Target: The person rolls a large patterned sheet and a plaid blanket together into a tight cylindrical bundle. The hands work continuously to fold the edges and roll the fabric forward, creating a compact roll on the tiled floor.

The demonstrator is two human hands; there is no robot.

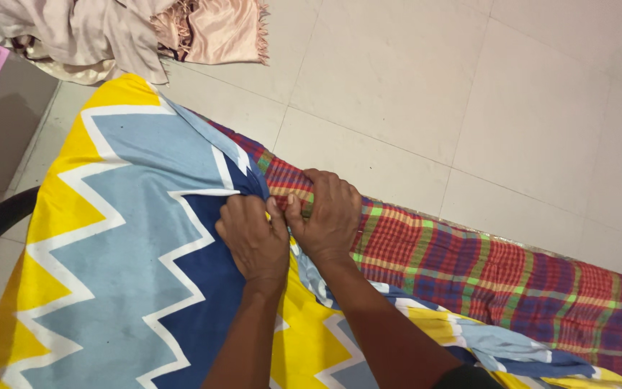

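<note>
Zigzag sheet (109, 238) edge runs diagonally, upper-left to lower-right.

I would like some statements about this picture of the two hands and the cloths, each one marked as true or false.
1. Both hands grip the zigzag sheet at its edge. True: the left hand and the right hand pinch it side by side.
2. The cloth under the right hand is plain white. False: it is a red plaid cloth.
3. A pile of beige fabric lies on the tiled floor at the top left. True.
4. The zigzag sheet is green and black. False: it is yellow, white, light blue and dark blue.
5. The hands are far apart. False: they touch.
</note>
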